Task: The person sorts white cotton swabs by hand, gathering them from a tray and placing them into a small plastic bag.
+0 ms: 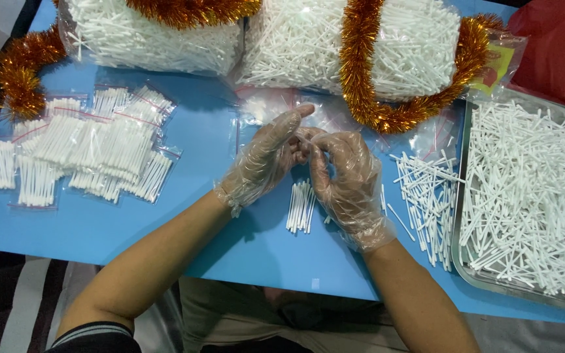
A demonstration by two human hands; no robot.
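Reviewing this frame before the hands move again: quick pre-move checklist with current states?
1. Left hand gloved: ok.
2. Right hand gloved: ok.
3. What the fingertips pinch between the hands: cannot tell.
4. Small bundle of swabs lying on the blue table beneath the hands: ok.
5. Loose swabs in the metal tray at the right: ok.
6. Filled small bags piled to the left, apart from the hands: ok.

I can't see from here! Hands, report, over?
Left hand and right hand gloved, fingertips together. Small swab bundle lies beneath. Nothing blocking.
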